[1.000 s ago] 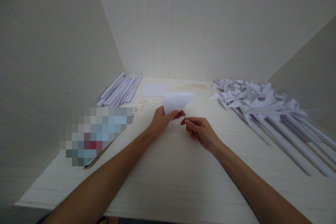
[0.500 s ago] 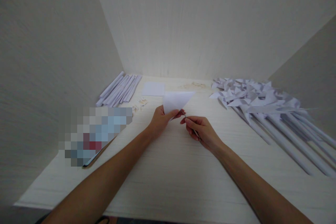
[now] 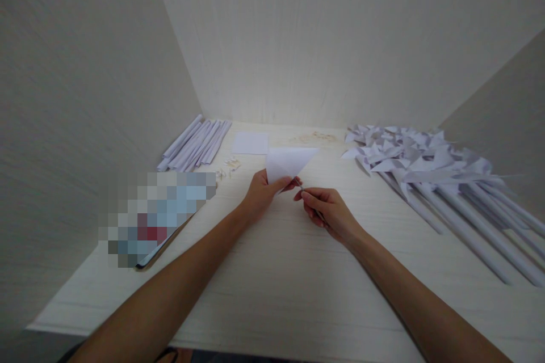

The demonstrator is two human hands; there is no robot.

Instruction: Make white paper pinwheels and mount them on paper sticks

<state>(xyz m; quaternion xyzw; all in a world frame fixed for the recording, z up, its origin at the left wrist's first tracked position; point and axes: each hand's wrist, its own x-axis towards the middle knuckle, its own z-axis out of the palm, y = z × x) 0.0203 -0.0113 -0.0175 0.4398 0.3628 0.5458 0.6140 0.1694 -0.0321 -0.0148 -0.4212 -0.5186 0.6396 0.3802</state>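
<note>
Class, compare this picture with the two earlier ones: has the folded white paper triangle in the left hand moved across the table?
No. The paper triangle stays pinched in the left hand, just right of and nearer than the flat white square sheet, as before.

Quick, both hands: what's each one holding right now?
Left hand: pinched shut on the folded white paper triangle.
Right hand: closed on a thin metal tool, too small to identify.

dim soft light, bright rear glow
</note>
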